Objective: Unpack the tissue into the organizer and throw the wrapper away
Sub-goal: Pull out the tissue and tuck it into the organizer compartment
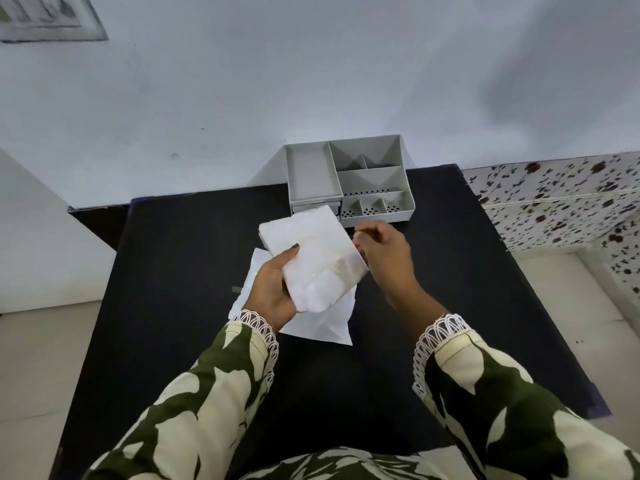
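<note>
A white stack of tissues (304, 237) is held above the black table (173, 271), its near end still inside a clear wrapper (341, 271). My left hand (273, 289) grips the pack from the left, thumb on top. My right hand (384, 247) is at the pack's right edge, fingers curled near the wrapper; whether it pinches the wrapper is unclear. White flat packaging (325, 323) lies on the table under the pack. The grey organizer (346, 178) with several compartments stands at the table's far edge, all of them showing bare.
A white wall (311, 81) rises right behind the organizer. A floral-patterned surface (554, 199) lies to the right of the table. Pale floor tiles (34, 358) show on both sides. The near half of the table holds only my patterned sleeves.
</note>
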